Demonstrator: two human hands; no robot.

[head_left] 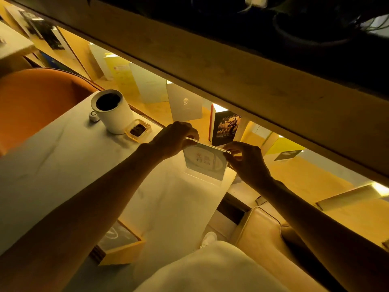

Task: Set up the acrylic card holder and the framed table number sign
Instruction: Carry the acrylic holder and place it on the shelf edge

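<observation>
The clear, stiff acrylic card holder [205, 163] stands near the far edge of the white marble table [63, 157]. The left hand [174, 138] and right hand [246, 161] pinch its top corners. It looks light and slippery, so holding the edges seems best.

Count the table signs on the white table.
2. The acrylic card holder stands at the far edge, held at both top corners; the framed table number sign lies at the near edge. None looks hidden.

Clear acrylic card holder [205, 163] upright, framed sign [117, 242] flat nearby
</observation>
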